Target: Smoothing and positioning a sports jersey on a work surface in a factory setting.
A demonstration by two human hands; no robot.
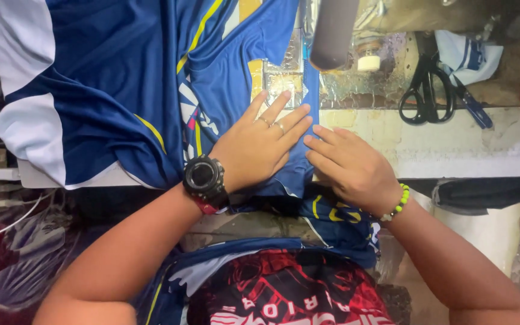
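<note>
A blue sports jersey (109,90) with white panels and yellow stripes lies spread over the work table (464,144) and hangs off its front edge. My left hand (260,144), with a black wristwatch and two rings, presses flat on the blue fabric, fingers apart. My right hand (347,165), wearing a green and yellow bead bracelet, rests beside it on the fabric's right edge, fingertips touching the cloth where it meets the table.
Black scissors (427,90) lie at the back right, next to a folded white and blue cloth (467,55). A grey cylinder (332,30) hangs above the table's back. A small white spool (368,62) sits nearby. More fabric lies in my lap (284,289).
</note>
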